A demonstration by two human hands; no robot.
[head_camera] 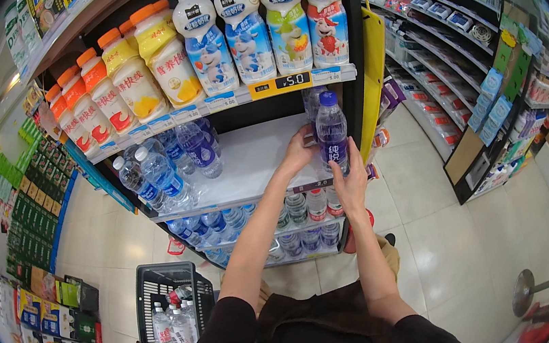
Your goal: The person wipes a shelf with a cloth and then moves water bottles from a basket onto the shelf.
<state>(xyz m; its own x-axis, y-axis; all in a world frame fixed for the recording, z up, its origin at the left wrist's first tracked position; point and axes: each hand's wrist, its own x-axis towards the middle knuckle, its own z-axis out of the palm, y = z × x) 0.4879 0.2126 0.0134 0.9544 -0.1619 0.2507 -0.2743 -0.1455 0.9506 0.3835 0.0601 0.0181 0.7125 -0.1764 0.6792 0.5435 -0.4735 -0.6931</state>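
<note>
On the white middle shelf (261,147) a clear water bottle with a purple cap and purple label (331,126) stands upright near the right front edge. My right hand (350,177) grips it low, with fingers on its right side and the thumb at the front. Close against its left side is my left hand (300,146), fingers curled; whether they press on this bottle or on one behind is hidden. Another purple-labelled bottle (311,102) shows partly behind it. At the shelf's left stand a purple-labelled bottle (198,150) and several blue-labelled water bottles (161,172).
Overhead, a shelf edge with price tags (222,101) carries several milk drink bottles (249,30). Lower shelves hold more water bottles (297,210). A dark basket (141,301) with several bottles stands on the floor at left. A yellow panel (372,67) borders the right side.
</note>
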